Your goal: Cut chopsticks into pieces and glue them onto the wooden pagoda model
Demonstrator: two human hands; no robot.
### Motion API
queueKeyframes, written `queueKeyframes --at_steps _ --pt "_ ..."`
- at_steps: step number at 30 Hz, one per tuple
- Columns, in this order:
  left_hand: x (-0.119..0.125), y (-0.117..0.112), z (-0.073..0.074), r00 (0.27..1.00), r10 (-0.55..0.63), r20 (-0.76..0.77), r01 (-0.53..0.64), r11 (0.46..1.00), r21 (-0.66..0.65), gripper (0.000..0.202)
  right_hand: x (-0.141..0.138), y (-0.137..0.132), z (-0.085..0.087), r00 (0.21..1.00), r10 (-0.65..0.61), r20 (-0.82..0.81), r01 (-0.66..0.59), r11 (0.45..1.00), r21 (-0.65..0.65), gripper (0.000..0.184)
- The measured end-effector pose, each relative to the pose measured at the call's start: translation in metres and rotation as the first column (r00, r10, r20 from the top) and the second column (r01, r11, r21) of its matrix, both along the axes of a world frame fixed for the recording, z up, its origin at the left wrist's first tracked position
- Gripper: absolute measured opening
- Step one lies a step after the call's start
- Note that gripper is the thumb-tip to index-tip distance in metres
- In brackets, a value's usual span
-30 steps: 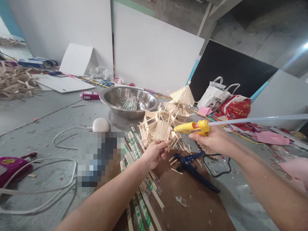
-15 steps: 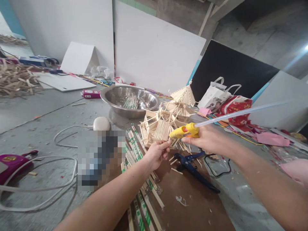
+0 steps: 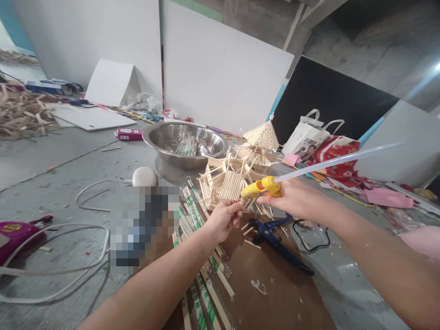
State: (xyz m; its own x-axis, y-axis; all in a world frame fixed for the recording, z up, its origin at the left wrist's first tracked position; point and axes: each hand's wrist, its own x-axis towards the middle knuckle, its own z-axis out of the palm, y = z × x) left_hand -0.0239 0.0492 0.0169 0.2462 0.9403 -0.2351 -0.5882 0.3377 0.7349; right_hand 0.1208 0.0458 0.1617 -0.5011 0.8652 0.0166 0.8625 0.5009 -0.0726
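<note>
One basin (image 3: 161, 153) holds packets (image 3: 186, 145); right hand (image 3: 296, 197), glue gun (image 3: 260, 188).

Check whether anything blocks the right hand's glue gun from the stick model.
Nothing visible does. The yellow glue gun in the right hand has its front end by the near side of the stick model, just above the left hand. The blue cutter lies outside that gap.

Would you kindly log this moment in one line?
right hand: holds yellow glue gun; left hand: near nozzle; blue cutter: on brown sheet
</note>
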Motion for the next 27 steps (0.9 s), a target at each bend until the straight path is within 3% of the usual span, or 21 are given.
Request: queueKeyframes --at_steps 18,27 --pt "-0.0005 -0.0007 0.0028 1.0 0.021 -0.014 -0.021 1.0 -0.013 0.022 0.0024 0.0038 -0.0024 1.0 0.004 0.02 -0.005 0.999 0.047 0.032" --pt "-0.0008 -0.0026 0.006 0.999 0.03 -0.019 -0.03 0.999 -0.037 0.021 0.0007 0.0029 0.0007 0.998 -0.055 -0.01 0.056 0.997 0.048 0.038"
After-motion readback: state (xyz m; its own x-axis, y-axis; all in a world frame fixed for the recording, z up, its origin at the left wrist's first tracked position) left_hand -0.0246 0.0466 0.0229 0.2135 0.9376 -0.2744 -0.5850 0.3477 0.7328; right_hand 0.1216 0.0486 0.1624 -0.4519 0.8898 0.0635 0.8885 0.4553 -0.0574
